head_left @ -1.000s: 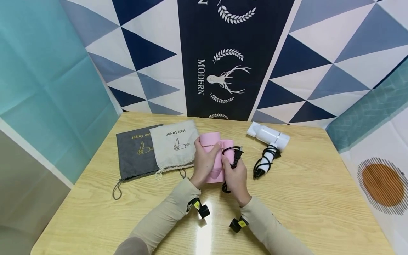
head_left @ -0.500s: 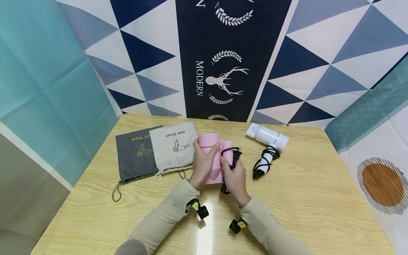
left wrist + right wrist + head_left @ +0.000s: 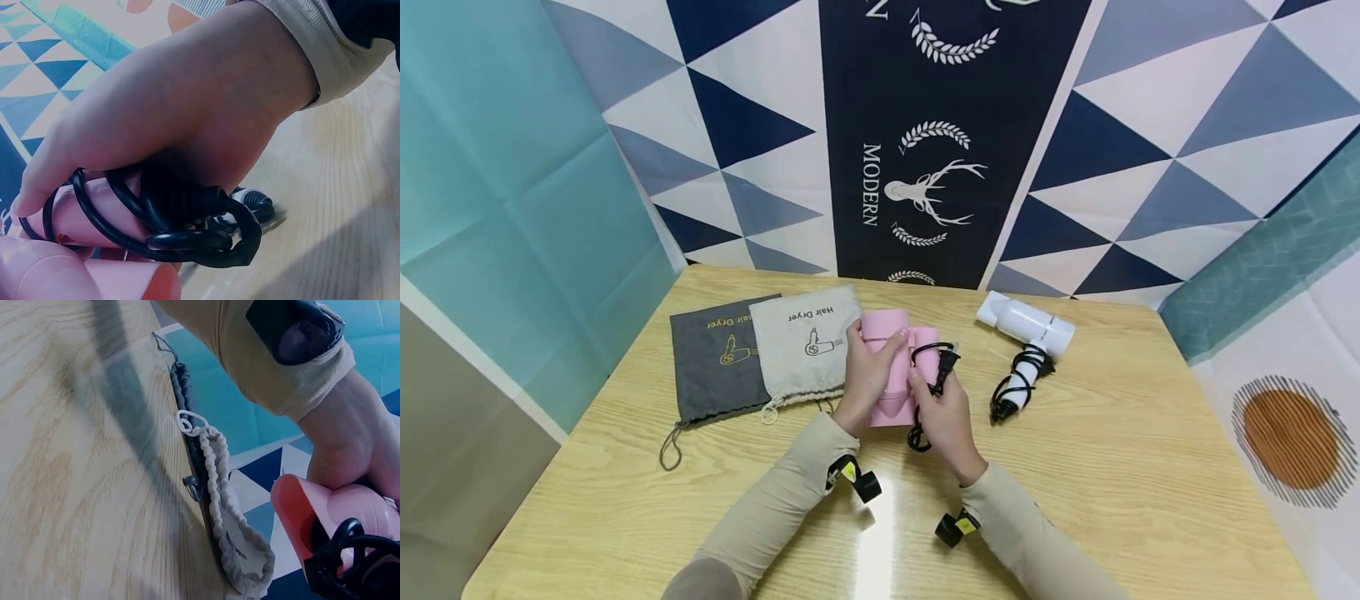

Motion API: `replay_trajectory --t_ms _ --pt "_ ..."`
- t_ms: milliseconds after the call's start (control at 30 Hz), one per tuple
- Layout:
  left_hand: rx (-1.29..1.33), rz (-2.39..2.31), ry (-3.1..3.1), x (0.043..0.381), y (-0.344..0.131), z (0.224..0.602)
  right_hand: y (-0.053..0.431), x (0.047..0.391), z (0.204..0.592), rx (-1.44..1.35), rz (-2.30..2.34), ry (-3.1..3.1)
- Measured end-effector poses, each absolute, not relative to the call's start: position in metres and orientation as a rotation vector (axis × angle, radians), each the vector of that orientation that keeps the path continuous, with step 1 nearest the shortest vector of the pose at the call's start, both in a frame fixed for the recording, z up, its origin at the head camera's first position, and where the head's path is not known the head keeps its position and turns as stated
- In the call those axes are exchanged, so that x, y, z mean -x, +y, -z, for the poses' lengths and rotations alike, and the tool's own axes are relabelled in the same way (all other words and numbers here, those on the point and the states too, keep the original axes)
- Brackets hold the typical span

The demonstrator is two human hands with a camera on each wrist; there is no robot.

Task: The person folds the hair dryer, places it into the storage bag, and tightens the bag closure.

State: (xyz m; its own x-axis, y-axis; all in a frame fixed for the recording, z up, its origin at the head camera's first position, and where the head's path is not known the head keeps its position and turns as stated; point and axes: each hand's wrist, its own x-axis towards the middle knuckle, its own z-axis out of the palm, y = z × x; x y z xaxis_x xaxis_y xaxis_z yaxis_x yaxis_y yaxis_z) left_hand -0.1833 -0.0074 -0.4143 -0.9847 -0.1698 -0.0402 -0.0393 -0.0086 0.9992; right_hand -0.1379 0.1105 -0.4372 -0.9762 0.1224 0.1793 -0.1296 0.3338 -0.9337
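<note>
A pink folding hair dryer (image 3: 886, 325) is held in both hands above the table, its handle lying alongside the barrel. My left hand (image 3: 867, 377) grips the barrel, thumb across its front. My right hand (image 3: 949, 423) grips the handle, which has a black cord (image 3: 94, 215) wound around it; the plug (image 3: 947, 365) sticks up beside the fingers. In the left wrist view the right hand (image 3: 181, 106) covers part of the handle. The right wrist view shows the left hand (image 3: 353, 440) behind the dryer's flared pink nozzle (image 3: 300, 506).
Left of the hands, a white drawstring bag (image 3: 801, 346) printed "Hair Dryer" overlaps a dark grey one (image 3: 707, 337). To the right lies a white hair dryer (image 3: 1030, 319), its black cord wrapped round its handle. A patterned cloth wall (image 3: 760, 125) stands behind the wooden table (image 3: 1112, 467).
Both hands have shifted slightly left with the pink hair dryer, their grips unchanged. The head view has also drifted a little. The bags and the white hair dryer stay put.
</note>
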Motion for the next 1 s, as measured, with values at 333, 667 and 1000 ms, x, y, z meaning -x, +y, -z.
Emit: replay_trajectory --t_ms 333,667,1000 --pt "-0.222 2.174 -2.147 0.182 -0.005 0.410 0.118 0.136 0.434 -0.029 -1.654 -2.431" --pt "-0.240 2.179 -2.161 0.180 -0.003 0.414 0.118 0.133 0.435 0.050 -1.598 -2.383" --pt "-0.233 2.215 -2.158 0.181 -0.003 0.416 0.122 0.138 0.432 0.037 -1.525 -2.411"
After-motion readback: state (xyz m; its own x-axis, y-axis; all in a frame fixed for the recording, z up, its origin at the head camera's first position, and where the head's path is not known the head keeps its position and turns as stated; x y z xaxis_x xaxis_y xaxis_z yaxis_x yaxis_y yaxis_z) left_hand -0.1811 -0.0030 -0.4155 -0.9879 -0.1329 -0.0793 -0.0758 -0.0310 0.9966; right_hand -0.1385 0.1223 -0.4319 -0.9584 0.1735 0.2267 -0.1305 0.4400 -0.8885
